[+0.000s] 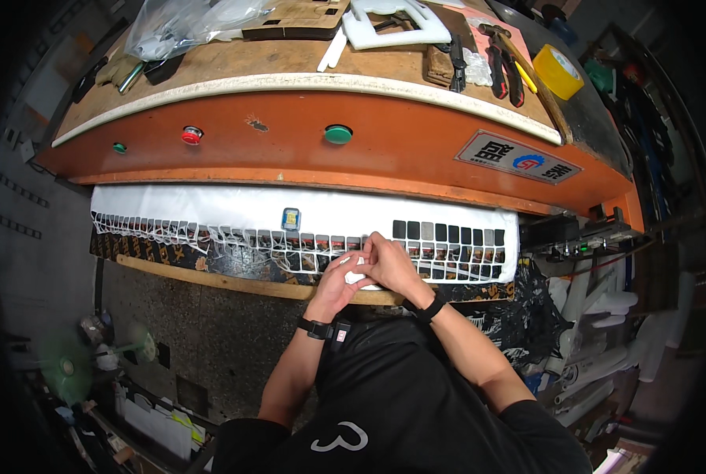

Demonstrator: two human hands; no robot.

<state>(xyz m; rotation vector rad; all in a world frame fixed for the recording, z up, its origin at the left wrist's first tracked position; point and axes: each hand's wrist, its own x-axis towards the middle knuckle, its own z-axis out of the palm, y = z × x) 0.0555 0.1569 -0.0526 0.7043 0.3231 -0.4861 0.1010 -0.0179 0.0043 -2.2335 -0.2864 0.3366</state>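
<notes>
My left hand (336, 287) and my right hand (392, 267) meet over the front of a white sheet (234, 203). Between their closed fingers is a small crumpled white piece of sheet material (354, 276). The sheet has a grid of rectangular cut-outs along its near side. Toward the left the grid's thin strips are torn and tangled; at the right they stay straight. Dark pieces (441, 233) fill several openings of the top row, to the right of my right hand. Behind my hands, a small blue-edged rectangular item (291, 219) with a yellowish middle lies on the sheet.
An orange machine front (250, 126) with red and green buttons rises beyond the sheet. On its wooden top lie a clear plastic bag (171, 31), a hammer (519, 55), red-and-black pliers (505, 75) and a yellow tape roll (557, 71). A green fan (70, 365) stands lower left.
</notes>
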